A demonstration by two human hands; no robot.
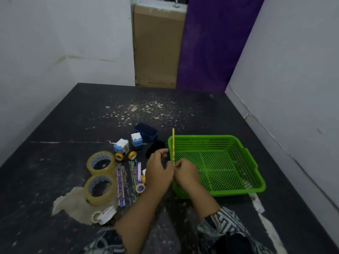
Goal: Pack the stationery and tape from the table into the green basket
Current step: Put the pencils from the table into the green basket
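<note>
My right hand [186, 171] pinches the yellow pencil [173, 143] upright over the green basket [256, 182] rim, ready to drop in; left hand [159, 171] hovers loosely curled, empty.

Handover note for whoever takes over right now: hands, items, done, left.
Right hand pinches a yellow pencil, held upright at the basket's left rim. Left hand is beside it; can't tell if it grips anything.
Basket looks empty: nothing packed yet.
Still on table, left of basket: two big tape rolls, small tapes, pencils, two blue-white blocks, a dark blue box.
Left: drop the pencil in, then everything else.
</note>
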